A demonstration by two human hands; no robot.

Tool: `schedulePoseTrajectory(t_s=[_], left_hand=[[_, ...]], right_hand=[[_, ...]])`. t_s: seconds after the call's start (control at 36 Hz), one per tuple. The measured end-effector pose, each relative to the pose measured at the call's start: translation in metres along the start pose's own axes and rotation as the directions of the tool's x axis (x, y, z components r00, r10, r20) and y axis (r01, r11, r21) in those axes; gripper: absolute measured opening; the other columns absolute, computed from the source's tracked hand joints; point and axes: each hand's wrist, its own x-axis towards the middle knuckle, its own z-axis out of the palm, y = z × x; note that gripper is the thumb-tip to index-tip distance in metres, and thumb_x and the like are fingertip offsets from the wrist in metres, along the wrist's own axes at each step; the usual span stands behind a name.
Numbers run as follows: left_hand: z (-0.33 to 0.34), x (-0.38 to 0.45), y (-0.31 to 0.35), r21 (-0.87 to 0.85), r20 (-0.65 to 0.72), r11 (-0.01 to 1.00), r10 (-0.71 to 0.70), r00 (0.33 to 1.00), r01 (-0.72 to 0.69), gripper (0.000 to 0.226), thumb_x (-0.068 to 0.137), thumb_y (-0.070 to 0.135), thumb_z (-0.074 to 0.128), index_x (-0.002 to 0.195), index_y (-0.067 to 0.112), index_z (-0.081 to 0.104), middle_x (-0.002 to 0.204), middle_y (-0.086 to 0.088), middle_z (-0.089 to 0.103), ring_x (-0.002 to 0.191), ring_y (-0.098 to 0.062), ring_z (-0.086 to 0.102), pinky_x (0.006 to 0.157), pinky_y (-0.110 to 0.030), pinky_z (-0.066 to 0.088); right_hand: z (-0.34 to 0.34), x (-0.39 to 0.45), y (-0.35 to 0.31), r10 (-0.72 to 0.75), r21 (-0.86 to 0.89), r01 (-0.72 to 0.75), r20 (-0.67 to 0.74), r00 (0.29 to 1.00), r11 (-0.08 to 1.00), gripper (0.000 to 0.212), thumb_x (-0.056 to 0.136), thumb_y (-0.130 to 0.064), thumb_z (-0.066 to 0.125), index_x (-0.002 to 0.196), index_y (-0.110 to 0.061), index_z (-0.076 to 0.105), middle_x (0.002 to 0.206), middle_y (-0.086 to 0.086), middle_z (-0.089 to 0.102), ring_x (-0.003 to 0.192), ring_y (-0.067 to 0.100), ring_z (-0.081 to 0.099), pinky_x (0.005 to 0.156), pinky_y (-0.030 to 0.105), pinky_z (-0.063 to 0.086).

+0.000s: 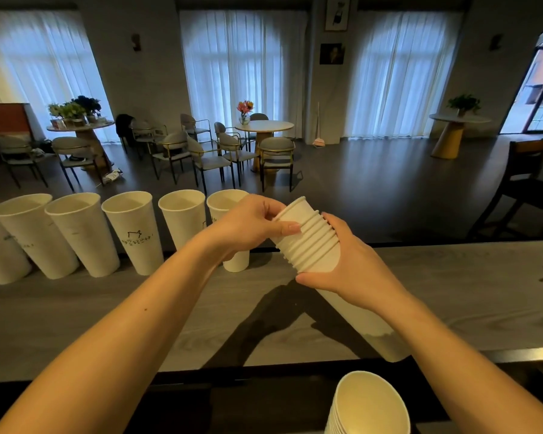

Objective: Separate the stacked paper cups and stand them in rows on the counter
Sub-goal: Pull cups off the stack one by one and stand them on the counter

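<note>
- Right hand (347, 261) wraps tilted cup stack (311, 242), frame centre.
- Left hand (251, 223) pinches the stack's top cup (293, 211).
- Row of upright cups (129, 230) on counter (452, 277), left.

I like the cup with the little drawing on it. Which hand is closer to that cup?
Left. The left hand grips the top of the stack of cups, just right of the cup with the drawing. The right hand holds the stack lower down, farther right.
</note>
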Motion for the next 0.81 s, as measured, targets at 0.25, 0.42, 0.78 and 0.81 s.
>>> schedulePoseTrajectory(t_s=[0.25,0.42,0.78,0.81], left_hand=[[-0.015,0.024,0.007,0.441,-0.473,0.897,0.242,0.847,-0.010,0.019,0.093,0.032,0.062,0.084,0.016,0.061,0.073,0.006,0.056,0.066,-0.009,0.052,0.055,-0.022,0.036],[0.020,0.046,-0.015,0.718,-0.257,0.692,0.158,0.953,0.078,0.010,0.094,0.026,0.060,0.097,0.017,0.061,0.088,-0.003,0.060,0.078,-0.021,0.059,0.057,-0.025,0.038],[0.033,0.079,-0.035,0.849,-0.246,0.517,0.206,0.947,0.108,0.034,0.095,0.031,0.059,0.126,0.017,0.057,0.118,-0.013,0.065,0.103,-0.030,0.064,0.074,-0.035,0.051],[0.033,0.080,-0.036,0.852,-0.244,0.512,0.208,0.947,0.107,0.034,0.095,0.031,0.058,0.126,0.018,0.057,0.118,-0.013,0.064,0.103,-0.030,0.064,0.073,-0.036,0.051]], right_hand=[[-0.014,-0.005,0.037,0.167,-0.193,-0.161,0.016,0.986,0.968,0.116,0.062,-0.061,0.083,0.148,-0.047,0.007,0.123,-0.001,0.050,0.105,0.020,0.055,0.084,0.047,0.057],[-0.015,-0.001,0.046,0.167,-0.130,-0.166,-0.004,0.986,0.978,0.115,0.060,-0.061,0.084,0.146,-0.048,0.010,0.123,-0.003,0.052,0.105,0.019,0.056,0.083,0.047,0.058],[-0.017,0.003,0.051,0.133,-0.037,-0.133,-0.022,0.991,0.990,0.115,0.059,-0.066,0.080,0.149,-0.047,0.011,0.126,-0.006,0.053,0.106,0.016,0.057,0.086,0.045,0.056],[-0.016,0.002,0.051,0.132,-0.030,-0.132,-0.020,0.991,0.991,0.115,0.058,-0.067,0.079,0.149,-0.047,0.011,0.126,-0.007,0.053,0.106,0.016,0.057,0.086,0.045,0.057]])
